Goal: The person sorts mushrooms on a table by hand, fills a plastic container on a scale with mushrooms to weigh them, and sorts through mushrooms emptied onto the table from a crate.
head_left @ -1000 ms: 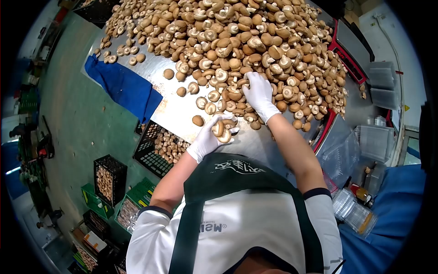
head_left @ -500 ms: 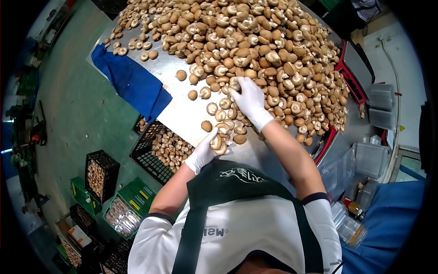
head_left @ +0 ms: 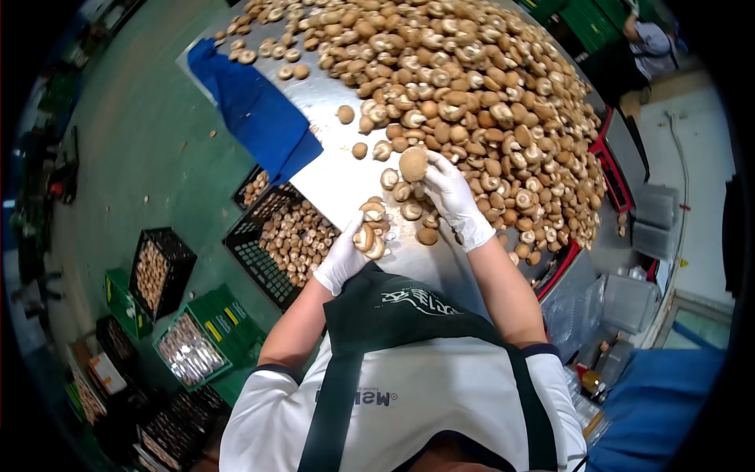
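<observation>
In a white glove, my right hand [head_left: 456, 200] pinches one large shiitake mushroom [head_left: 413, 164], its tan cap facing up, just above the near edge of the pile. My left hand [head_left: 343, 258], also gloved, is closed around several mushrooms [head_left: 366, 237] close to the dark green apron. A few loose mushrooms [head_left: 410, 210] lie on the metal table [head_left: 346, 177] between both hands. Beyond them rises a big heap of brown mushrooms [head_left: 464, 94], some with pale gills and stems turned up.
A blue cloth [head_left: 255, 114] hangs over the table's left edge. Below it stands a black crate [head_left: 263, 267] of mushrooms; green and black crates [head_left: 212, 338] sit on the floor. Red-trimmed devices [head_left: 613, 169] and clear plastic trays [head_left: 657, 208] are on the right. Another person [head_left: 649, 51] is at upper right.
My right hand has lifted a large mushroom off the pile's edge and drawn it nearer. My left hand stays closed on its mushrooms. The head view has shifted slightly.
</observation>
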{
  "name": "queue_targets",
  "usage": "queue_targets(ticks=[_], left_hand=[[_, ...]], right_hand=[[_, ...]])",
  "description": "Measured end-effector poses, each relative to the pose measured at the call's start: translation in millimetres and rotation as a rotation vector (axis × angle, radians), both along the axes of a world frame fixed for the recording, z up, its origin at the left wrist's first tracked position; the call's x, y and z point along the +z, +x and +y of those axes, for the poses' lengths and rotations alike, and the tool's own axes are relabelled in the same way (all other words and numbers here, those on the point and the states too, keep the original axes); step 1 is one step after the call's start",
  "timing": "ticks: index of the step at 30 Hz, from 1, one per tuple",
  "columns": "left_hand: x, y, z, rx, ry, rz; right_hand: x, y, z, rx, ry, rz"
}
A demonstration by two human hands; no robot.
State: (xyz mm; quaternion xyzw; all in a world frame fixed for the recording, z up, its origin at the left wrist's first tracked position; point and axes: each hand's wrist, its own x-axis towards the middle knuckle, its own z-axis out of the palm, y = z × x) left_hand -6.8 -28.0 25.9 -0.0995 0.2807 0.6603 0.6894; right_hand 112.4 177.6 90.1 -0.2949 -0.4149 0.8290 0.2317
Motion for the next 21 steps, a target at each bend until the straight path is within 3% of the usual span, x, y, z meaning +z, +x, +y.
queue_targets(ticks=[9, 11, 13, 19, 21], left_hand=[[5.5, -28.3, -119.2, 0.297, 0.048, 0.049], [5.7, -39.1, -137.5, 0.358, 0.048, 0.058], [12.6, -48.5, -146.5, 0.413, 0.033, 0.067], [37.5, -70.1, -143.6, 0.490, 0.082, 0.185], [43.3, -74.4, -139.0, 0.495, 0.095, 0.177]], right_hand=[[10.0, -83.9, -80.8, 0.309, -0.456, 0.062], [8.6, -102.9, -98.9, 0.333, -0.224, 0.066], [29.8, -120.2, -117.0, 0.403, 0.199, -0.056], [61.6, -132.5, -150.8, 0.222, 1.049, 0.046], [65.8, -130.7, -152.7, 0.212, 1.127, 0.042]])
